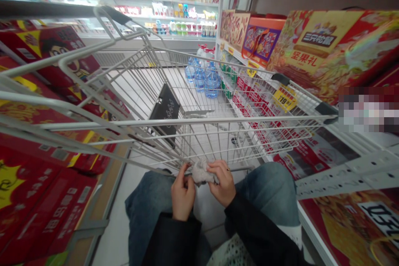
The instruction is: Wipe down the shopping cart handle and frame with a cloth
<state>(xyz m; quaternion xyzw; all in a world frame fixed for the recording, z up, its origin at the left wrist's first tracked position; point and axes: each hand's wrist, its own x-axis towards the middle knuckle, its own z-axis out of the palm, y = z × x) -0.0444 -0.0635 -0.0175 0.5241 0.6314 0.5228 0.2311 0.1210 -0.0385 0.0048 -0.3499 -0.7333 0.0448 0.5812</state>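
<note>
You're at a wire shopping cart (187, 121), with red gift boxes (324, 50) stacked on the right and bottled water (202, 77) far ahead. Your left hand (183, 193) and right hand (222, 183) are at the cart's near end, fingers clamped on a crumpled grey cloth (201, 172) between them. Its long axis runs roughly left-right, slightly tilted, with no clear pointing end. Risk: a loose pinch could drop it through the wire or onto the floor (112, 241).

A supermarket aisle: a wire shopping cart (199, 133) between stacked gift boxes (318, 54) and refrigerated shelves (124, 4).
</note>
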